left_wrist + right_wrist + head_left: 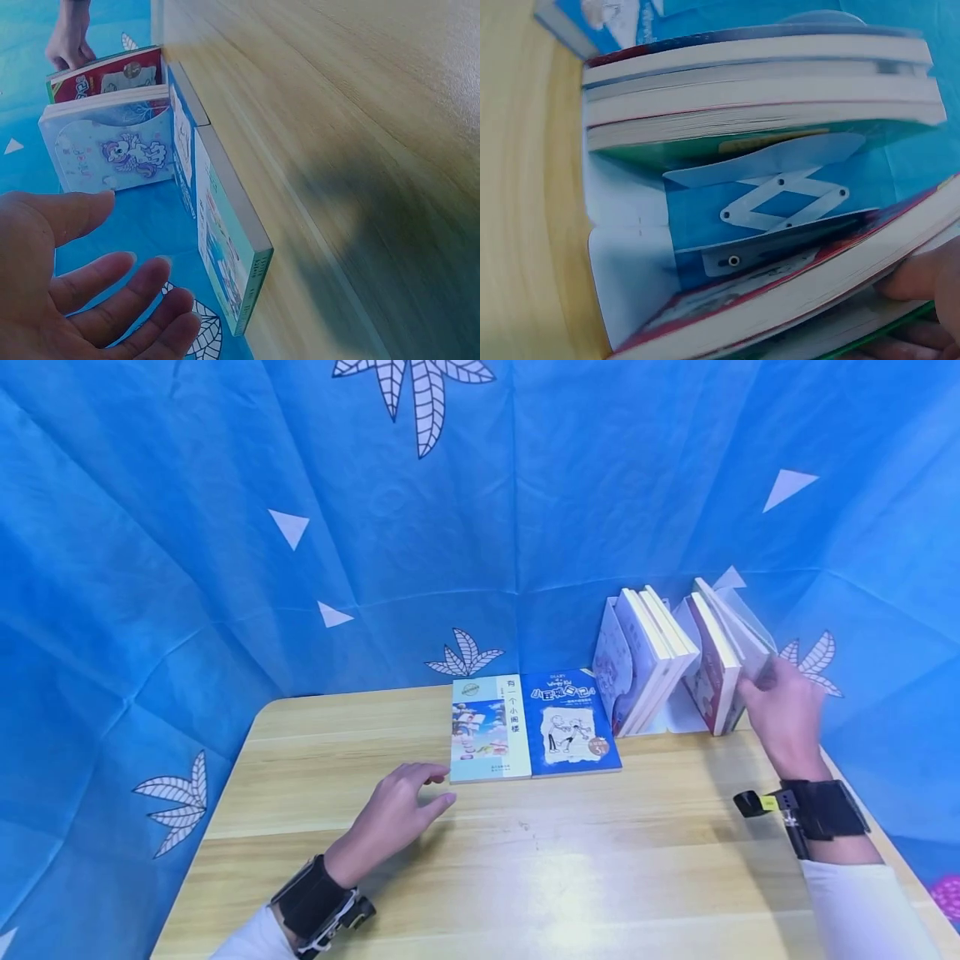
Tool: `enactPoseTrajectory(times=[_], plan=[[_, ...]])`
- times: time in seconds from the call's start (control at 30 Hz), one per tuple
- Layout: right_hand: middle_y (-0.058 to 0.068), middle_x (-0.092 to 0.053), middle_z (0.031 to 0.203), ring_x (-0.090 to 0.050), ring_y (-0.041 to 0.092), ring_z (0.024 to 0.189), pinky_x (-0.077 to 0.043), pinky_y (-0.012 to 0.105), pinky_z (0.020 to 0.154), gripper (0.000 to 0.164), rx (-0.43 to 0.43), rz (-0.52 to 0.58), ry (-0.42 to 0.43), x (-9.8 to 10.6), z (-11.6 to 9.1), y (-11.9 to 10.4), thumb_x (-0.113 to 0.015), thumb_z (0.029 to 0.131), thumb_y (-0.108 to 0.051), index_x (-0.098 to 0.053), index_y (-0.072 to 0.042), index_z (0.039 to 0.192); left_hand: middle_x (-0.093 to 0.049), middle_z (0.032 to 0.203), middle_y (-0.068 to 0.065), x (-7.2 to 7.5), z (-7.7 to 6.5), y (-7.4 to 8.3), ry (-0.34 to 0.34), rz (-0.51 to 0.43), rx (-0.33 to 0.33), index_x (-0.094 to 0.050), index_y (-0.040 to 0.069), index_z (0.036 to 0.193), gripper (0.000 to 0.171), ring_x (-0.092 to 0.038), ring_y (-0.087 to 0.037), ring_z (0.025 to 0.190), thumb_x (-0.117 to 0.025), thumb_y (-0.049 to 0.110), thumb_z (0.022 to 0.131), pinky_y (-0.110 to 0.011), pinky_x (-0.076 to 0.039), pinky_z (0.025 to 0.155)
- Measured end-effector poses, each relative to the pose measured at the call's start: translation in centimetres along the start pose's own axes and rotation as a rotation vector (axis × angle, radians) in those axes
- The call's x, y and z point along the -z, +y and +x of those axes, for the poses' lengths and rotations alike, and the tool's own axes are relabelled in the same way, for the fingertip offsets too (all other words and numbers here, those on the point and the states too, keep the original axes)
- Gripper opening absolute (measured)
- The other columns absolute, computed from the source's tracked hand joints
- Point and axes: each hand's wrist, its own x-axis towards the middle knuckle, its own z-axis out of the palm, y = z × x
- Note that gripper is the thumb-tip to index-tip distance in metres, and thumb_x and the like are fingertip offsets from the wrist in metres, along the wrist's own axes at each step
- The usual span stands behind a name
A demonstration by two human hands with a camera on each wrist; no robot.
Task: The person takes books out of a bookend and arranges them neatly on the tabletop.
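My right hand (pixel 783 714) pinches a green-covered book (pixel 874 326) at the right end of a white expandable book rack (pixel 626 191). Its thumb lies on the near side, by the page edges, and its fingers are partly hidden behind the cover. Beside that book leans a red-covered book (pixel 712 664). My left hand (pixel 401 810) hovers with relaxed, spread fingers by the left edge of a pale green book (pixel 487 727), holding nothing. A blue book (pixel 566 722) lies flat against the pale green one.
More books (pixel 656 652) stand tilted in the rack's left section, beside its end panel with a pony picture (pixel 120 154). Crossed metal links (pixel 784 199) span the middle of the rack. A blue cloth (pixel 405 543) hangs behind the wooden table (pixel 330 743).
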Motion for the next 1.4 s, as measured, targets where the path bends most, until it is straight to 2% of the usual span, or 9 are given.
enactPoseTrajectory(times=[0.1,0.27,0.43,0.5,0.57,0.7,0.93,1.13,1.4], plan=[[0.035,-0.071,0.091,-0.064,0.039,0.067,-0.035,0.017,0.055,0.018,-0.013,-0.011,-0.018,-0.1,0.5,0.5,-0.062,0.097,-0.010,-0.063,0.006,0.091,-0.076,0.119,-0.007,0.0,-0.1,0.0,-0.002,-0.012,0.002,-0.071,0.009,0.129,0.044,-0.069,-0.023,0.115,-0.081,0.029,0.091,-0.043,-0.060,0.099],[0.038,-0.070,0.092,-0.045,0.011,0.049,-0.031,0.026,0.041,0.027,-0.012,0.009,-0.097,0.0,1.1,0.6,-0.053,0.102,-0.012,-0.066,0.012,0.104,-0.076,0.120,-0.007,0.0,-0.2,-0.1,-0.006,-0.025,0.012,-0.070,0.009,0.129,0.044,-0.070,-0.024,0.115,-0.081,0.029,0.091,-0.044,-0.059,0.100],[0.021,-0.056,0.064,-0.040,0.011,0.046,-0.032,0.028,0.041,0.024,-0.014,0.020,-0.144,0.2,1.2,0.8,-0.044,0.102,-0.009,-0.055,0.005,0.087,-0.075,0.121,-0.006,0.1,-0.1,-0.1,-0.026,-0.044,0.016,-0.070,0.009,0.130,0.044,-0.069,-0.024,0.118,-0.079,0.030,0.092,-0.045,-0.059,0.101],[0.017,-0.051,0.062,-0.038,0.011,0.046,-0.032,0.029,0.042,0.023,-0.006,0.033,-0.161,0.4,1.1,1.0,-0.041,0.103,-0.008,-0.058,0.006,0.095,-0.075,0.121,-0.006,0.1,-0.1,-0.1,-0.036,-0.047,0.019,-0.069,0.010,0.131,0.045,-0.068,-0.024,0.118,-0.079,0.030,0.092,-0.045,-0.058,0.102],[0.027,-0.060,0.078,-0.038,0.012,0.046,-0.034,0.030,0.041,0.035,-0.002,0.072,-0.205,0.7,0.9,1.3,-0.037,0.104,-0.009,-0.060,0.005,0.127,-0.075,0.121,-0.006,0.1,-0.1,-0.1,-0.043,-0.048,0.018,-0.069,0.010,0.131,0.045,-0.068,-0.024,0.118,-0.078,0.030,0.093,-0.045,-0.058,0.101],[0.043,-0.054,0.133,-0.041,0.010,0.054,-0.038,0.032,0.042,0.057,0.012,0.133,-0.279,1.0,0.4,1.8,-0.030,0.108,-0.015,-0.023,-0.003,0.163,-0.075,0.120,-0.006,0.0,-0.3,-0.2,-0.049,-0.048,0.015,-0.069,0.010,0.131,0.044,-0.068,-0.024,0.117,-0.078,0.030,0.093,-0.045,-0.059,0.100],[0.043,-0.051,0.142,-0.047,-0.001,0.074,-0.041,0.024,0.048,0.050,0.010,0.194,-0.227,1.3,-1.2,2.5,-0.034,0.106,-0.009,-0.033,0.001,0.155,-0.075,0.121,-0.005,-0.2,-0.6,-0.3,-0.049,-0.051,0.002,-0.070,0.010,0.130,0.043,-0.068,-0.023,0.118,-0.078,0.029,0.093,-0.043,-0.059,0.101],[0.036,-0.044,0.154,-0.061,-0.004,0.100,-0.050,0.002,0.069,0.056,-0.073,0.274,-0.217,3.1,-3.1,2.9,-0.036,0.108,-0.008,-0.031,-0.020,0.163,-0.075,0.123,-0.005,-0.3,-0.7,-0.4,-0.053,-0.049,0.004,-0.070,0.011,0.129,0.041,-0.068,-0.023,0.120,-0.078,0.030,0.093,-0.043,-0.059,0.102],[-0.002,-0.060,0.148,-0.057,-0.021,0.097,-0.053,0.002,0.073,0.055,-0.126,0.312,-0.146,7.2,-4.8,1.9,-0.037,0.111,-0.012,-0.033,-0.033,0.161,-0.073,0.129,-0.008,-0.2,-0.7,-0.4,-0.051,-0.079,-0.002,-0.067,0.009,0.133,0.046,-0.067,-0.025,0.124,-0.077,0.030,0.094,-0.045,-0.057,0.105]])
